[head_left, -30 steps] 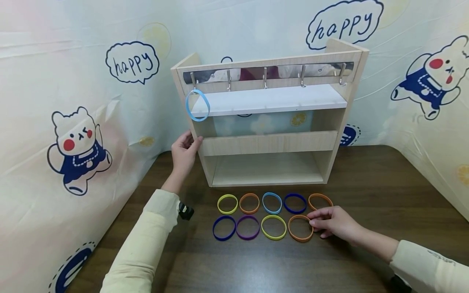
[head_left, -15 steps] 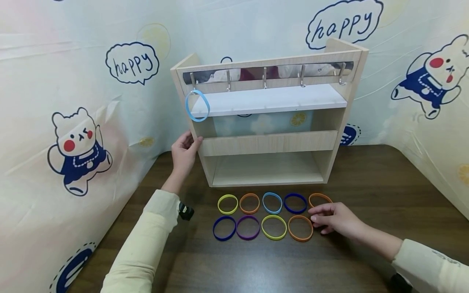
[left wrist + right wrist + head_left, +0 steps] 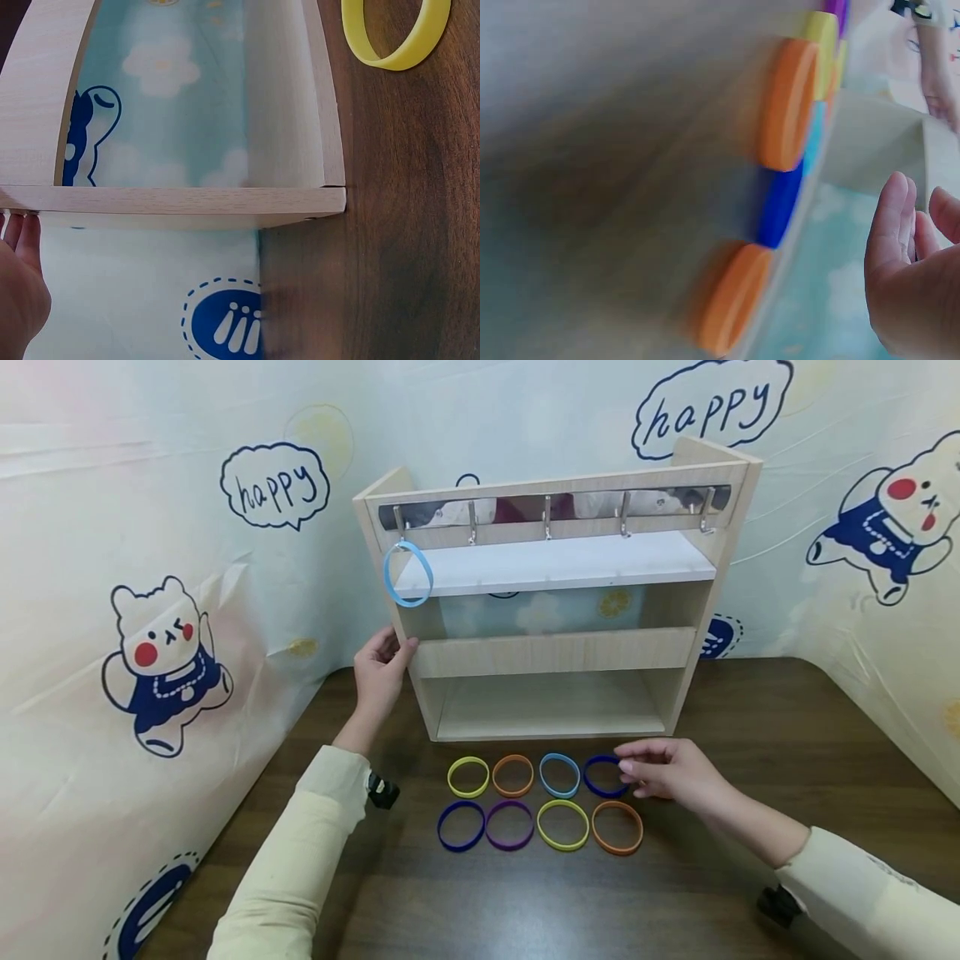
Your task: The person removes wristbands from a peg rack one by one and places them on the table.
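My left hand (image 3: pixel 381 672) holds the left side panel of a wooden shelf rack (image 3: pixel 555 653), thumb on its front edge; in the left wrist view its fingers (image 3: pixel 28 240) touch the panel's outer face. Over the right end of the far row of silicone wristbands hovers my right hand (image 3: pixel 671 768), fingertips by a dark blue wristband (image 3: pixel 600 792). Thumb and fingers stand apart with nothing seen between them in the right wrist view. Below that hand, an orange wristband (image 3: pixel 735 300) lies on the table, hidden in the head view. Another orange wristband (image 3: pixel 617 852) lies nearer.
A light blue wristband (image 3: pixel 410 603) hangs from the leftmost of several metal hooks (image 3: pixel 547 518). Before the rack, yellow (image 3: pixel 468 795), orange, light blue, dark blue and purple wristbands lie in two rows on the brown table (image 3: pixel 510 910). A printed cloth (image 3: pixel 172 410) hangs behind.
My right hand has moved forward and slightly left, from beside the near orange wristband to over the far row's right end, covering the far orange wristband. My left hand keeps its place on the rack.
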A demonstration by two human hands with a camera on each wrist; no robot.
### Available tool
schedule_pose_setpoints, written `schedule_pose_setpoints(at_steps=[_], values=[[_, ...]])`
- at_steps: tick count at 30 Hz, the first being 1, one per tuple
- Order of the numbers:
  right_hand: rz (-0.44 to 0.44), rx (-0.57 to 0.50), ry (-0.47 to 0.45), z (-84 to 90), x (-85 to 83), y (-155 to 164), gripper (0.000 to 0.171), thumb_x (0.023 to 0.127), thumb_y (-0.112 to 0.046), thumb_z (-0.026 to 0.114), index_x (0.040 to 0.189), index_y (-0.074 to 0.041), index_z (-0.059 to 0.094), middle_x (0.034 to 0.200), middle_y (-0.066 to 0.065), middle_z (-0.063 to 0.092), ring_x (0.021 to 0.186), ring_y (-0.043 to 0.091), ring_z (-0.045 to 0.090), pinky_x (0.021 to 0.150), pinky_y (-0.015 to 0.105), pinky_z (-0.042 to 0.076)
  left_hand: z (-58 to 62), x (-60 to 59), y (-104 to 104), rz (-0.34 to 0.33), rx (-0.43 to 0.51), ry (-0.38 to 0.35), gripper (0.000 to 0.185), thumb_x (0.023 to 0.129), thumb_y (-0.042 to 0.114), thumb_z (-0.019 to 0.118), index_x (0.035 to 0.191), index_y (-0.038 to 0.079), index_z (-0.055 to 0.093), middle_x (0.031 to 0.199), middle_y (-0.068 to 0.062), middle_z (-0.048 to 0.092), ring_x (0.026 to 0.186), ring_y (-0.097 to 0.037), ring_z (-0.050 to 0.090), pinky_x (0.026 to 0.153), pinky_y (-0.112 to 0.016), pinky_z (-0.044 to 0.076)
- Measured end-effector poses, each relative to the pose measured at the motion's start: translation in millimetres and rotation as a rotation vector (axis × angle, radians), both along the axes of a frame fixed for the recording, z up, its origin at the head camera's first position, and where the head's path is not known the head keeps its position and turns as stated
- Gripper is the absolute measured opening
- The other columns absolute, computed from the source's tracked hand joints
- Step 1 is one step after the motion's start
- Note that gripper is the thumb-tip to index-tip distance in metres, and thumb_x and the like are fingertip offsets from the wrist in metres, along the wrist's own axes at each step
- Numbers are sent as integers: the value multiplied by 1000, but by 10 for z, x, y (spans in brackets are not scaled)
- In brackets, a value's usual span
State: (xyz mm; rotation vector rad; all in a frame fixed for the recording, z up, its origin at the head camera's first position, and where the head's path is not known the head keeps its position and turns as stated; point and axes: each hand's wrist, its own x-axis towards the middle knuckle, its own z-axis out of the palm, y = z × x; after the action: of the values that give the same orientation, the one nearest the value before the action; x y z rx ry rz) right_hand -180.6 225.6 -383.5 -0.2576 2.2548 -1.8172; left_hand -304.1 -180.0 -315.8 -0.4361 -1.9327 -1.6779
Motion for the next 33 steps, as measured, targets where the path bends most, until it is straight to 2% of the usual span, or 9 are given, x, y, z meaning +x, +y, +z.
schedule_pose_setpoints(at_steps=[5,9,19,25,28,33], values=[[0,-24,68,130,-70,-164,42,92,-19,69,124,7,60,108,15,68,95,27,67,74,36,56,1,-4,8,2,-4,2,37,92,10,68,124,-6,61,117,-17,66,96,-15,65,80,-25,53],[0,-55,107,228,-125,-280,40,93,-17,68,123,7,60,107,15,68,94,22,68,75,35,56,7,-6,24,-7,1,3,34,91,9,68,123,-3,64,115,-16,67,94,-16,65,78,-24,53],[-21,-155,183,510,-286,-553,33,94,-13,66,122,3,62,108,11,68,96,27,67,77,38,56,10,21,19,11,-9,-7,35,92,10,68,124,-2,63,117,-17,66,96,-16,65,80,-25,53],[-21,-208,219,653,-405,-740,37,94,-15,67,125,3,60,113,10,67,99,26,66,79,37,55,18,9,11,-2,-8,11,36,92,9,68,124,-5,62,118,-19,66,96,-16,65,79,-25,53],[-16,-241,231,728,-458,-850,41,94,-13,67,128,6,57,114,12,65,98,22,66,79,36,55,21,11,11,-2,-8,10,36,92,9,68,124,-5,62,118,-20,66,95,-16,65,79,-24,53],[1,-310,239,868,-525,-1044,42,94,-8,65,130,10,53,122,24,59,99,22,66,81,36,55,18,33,11,7,-14,6,36,92,9,68,124,-6,62,117,-21,66,94,-16,65,79,-24,53]])
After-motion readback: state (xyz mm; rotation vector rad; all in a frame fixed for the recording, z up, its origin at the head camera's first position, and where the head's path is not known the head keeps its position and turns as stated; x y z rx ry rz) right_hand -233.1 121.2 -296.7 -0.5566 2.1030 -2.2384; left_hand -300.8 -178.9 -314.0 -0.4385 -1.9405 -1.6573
